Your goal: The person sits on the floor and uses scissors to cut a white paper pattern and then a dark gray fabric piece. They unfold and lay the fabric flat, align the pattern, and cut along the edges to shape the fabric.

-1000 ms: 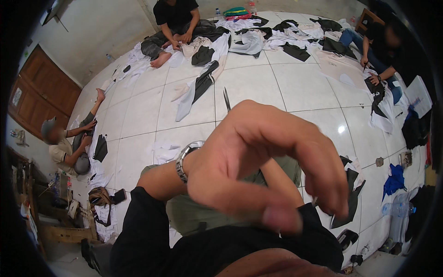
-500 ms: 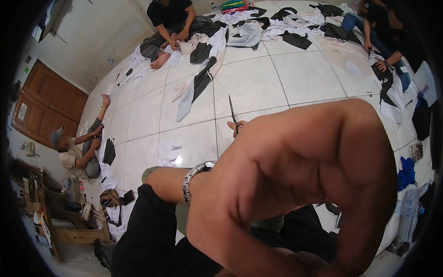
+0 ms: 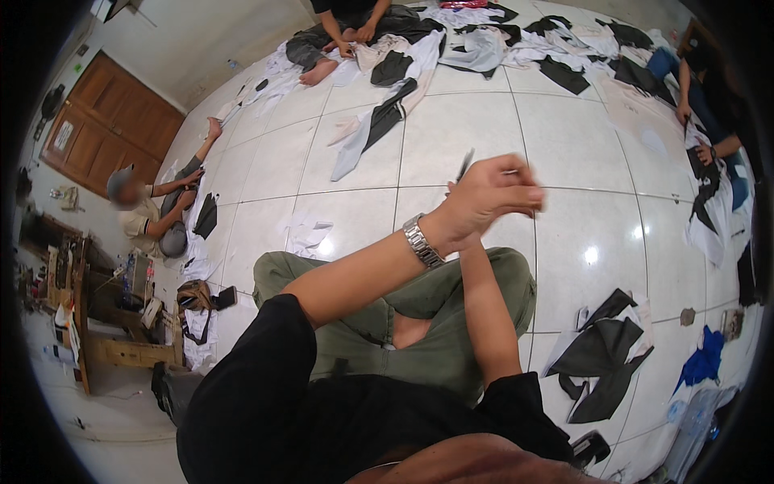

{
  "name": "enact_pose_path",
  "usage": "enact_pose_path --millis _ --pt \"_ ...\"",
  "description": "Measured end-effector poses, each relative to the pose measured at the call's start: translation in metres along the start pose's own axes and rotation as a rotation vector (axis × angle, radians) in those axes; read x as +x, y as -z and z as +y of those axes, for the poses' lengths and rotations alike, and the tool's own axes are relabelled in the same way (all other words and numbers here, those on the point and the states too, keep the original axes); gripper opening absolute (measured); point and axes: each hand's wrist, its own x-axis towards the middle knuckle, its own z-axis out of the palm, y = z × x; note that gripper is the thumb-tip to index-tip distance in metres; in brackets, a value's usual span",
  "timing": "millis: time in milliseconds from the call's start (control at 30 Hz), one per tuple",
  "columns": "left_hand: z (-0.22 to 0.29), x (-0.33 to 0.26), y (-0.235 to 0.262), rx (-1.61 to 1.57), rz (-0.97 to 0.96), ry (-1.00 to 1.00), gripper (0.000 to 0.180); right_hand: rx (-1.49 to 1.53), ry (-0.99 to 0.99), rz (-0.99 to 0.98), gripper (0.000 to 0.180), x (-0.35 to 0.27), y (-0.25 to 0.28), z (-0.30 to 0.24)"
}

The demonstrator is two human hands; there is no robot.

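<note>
My left hand (image 3: 492,198) is raised over my crossed legs, with a metal watch (image 3: 423,240) on its wrist. Its fingers are curled together against the thumb; whether they pinch anything is hidden. My right forearm (image 3: 484,306) rises from below and ends behind the left wrist, so the right hand is covered. A dark scissors blade (image 3: 465,165) sticks up from behind the left hand, just where the right forearm ends.
I sit on a white tile floor (image 3: 564,145). Black and white cloth pieces (image 3: 605,355) lie at my right, with more cut cloth (image 3: 379,129) ahead. A person (image 3: 355,24) sits at the far side, another (image 3: 153,218) at left, a third (image 3: 709,97) at right. A wooden door (image 3: 113,121) stands at left.
My left hand has dropped away from the camera toward the floor and curled its fingers. The view has tilted down, showing my legs and right forearm.
</note>
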Motion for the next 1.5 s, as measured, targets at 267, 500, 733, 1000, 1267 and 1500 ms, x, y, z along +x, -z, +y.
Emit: enact_pose_path --millis 267,500,733,1000,1267,1500 --pt "-0.09 -0.085 0.223 1.236 0.163 0.319 0.027 0.217 -0.347 0.123 0.027 0.027 0.028 0.014" --pt "-0.131 -0.219 0.315 1.583 0.297 0.722 0.032 0.129 -0.37 0.102 0.034 0.027 0.015 0.024" --pt "-0.146 -0.212 0.302 1.394 0.322 0.598 0.018 0.196 -0.292 0.094 0.03 0.02 0.019 -0.006" --pt "-0.142 -0.144 0.281 1.238 0.354 0.24 0.024 0.268 -0.234 0.155 0.025 0.067 0.012 -0.033" --pt "-0.095 0.088 0.294 1.331 0.419 -0.177 0.025 0.547 -0.371 0.197 0.021 0.103 0.031 -0.023" --pt "-0.146 0.379 0.321 1.552 0.05 -0.024 0.052 0.294 -0.154 0.488 0.021 0.103 0.029 -0.032"
